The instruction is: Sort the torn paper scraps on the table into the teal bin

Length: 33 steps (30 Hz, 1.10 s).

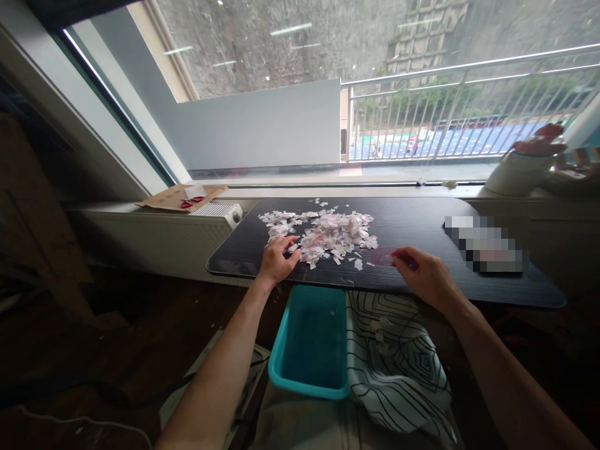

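Note:
A heap of small white and pink paper scraps (323, 232) lies on a black tabletop (412, 219). My left hand (277, 259) rests palm down at the heap's left front edge, fingers spread and touching the scraps. My right hand (424, 275) is to the right of the heap, fingers pinched on a thin pink see-through card (383, 257) that lies flat on the table. A teal plastic bin (312, 340) sits below the table's front edge, between my arms.
A black-and-white patterned cloth (398, 356) lies right of the bin. Red scissors (192, 202) rest on cardboard (180, 197) atop a radiator at the left. A blurred-out object (482, 244) lies on the table's right. A window with a railing runs behind.

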{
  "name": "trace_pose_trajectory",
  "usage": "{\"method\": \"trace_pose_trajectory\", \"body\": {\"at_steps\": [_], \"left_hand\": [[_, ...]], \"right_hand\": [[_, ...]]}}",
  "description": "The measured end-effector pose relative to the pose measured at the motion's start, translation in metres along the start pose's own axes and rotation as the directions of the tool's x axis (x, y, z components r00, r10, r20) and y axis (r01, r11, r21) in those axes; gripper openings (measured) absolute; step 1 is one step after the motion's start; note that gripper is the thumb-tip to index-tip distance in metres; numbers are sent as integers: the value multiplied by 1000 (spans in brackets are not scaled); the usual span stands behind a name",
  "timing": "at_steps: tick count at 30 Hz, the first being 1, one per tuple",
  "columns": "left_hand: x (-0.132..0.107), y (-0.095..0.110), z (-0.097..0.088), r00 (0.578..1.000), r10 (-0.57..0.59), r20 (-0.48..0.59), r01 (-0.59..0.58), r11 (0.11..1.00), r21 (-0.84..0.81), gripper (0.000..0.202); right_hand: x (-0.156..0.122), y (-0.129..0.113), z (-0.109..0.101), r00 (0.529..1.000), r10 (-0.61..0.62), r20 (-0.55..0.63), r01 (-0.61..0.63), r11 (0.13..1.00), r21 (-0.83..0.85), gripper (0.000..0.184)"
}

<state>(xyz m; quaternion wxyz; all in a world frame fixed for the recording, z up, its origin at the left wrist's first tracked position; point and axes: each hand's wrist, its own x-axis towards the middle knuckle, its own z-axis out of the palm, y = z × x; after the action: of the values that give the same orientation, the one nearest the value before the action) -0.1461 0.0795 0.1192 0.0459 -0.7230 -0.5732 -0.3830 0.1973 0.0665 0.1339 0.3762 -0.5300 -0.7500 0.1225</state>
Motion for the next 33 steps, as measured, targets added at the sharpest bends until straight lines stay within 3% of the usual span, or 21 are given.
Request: {"method": "trace_pose_trajectory", "body": {"at_steps": [5, 8, 11, 16, 20, 30, 33], "left_hand": [[0, 0, 0, 1000, 3, 1, -3, 1000, 2, 25], [0, -1, 0, 1000, 5, -1, -5, 1000, 3, 26], [0, -1, 0, 1000, 7, 4, -7, 1000, 1, 26], [0, -1, 0, 1000, 4, 1, -4, 1000, 0, 26], [0, 0, 0, 1000, 10, -2, -10, 1000, 0, 26], [0, -2, 1, 1000, 23, -15, -23, 1000, -8, 26], [0, -3, 1, 999, 27, -17, -27, 1000, -6, 26]], "right_hand": [[-2, -5, 5, 998, -16, 57, 9, 992, 124, 20], [-2, -10, 4, 995, 1, 101, -10, 996, 93, 19], [-3, -9, -2, 997, 42, 72, -44, 999, 28, 18], [-1, -1, -3, 994, 73, 82, -82, 991, 103, 19], [0, 6, -3, 990, 134, 45, -136, 990, 31, 19], [0, 6, -4, 983, 182, -22, -181, 983, 30, 23], [0, 9, -3, 983, 181, 21, -182, 979, 89, 24]]}}
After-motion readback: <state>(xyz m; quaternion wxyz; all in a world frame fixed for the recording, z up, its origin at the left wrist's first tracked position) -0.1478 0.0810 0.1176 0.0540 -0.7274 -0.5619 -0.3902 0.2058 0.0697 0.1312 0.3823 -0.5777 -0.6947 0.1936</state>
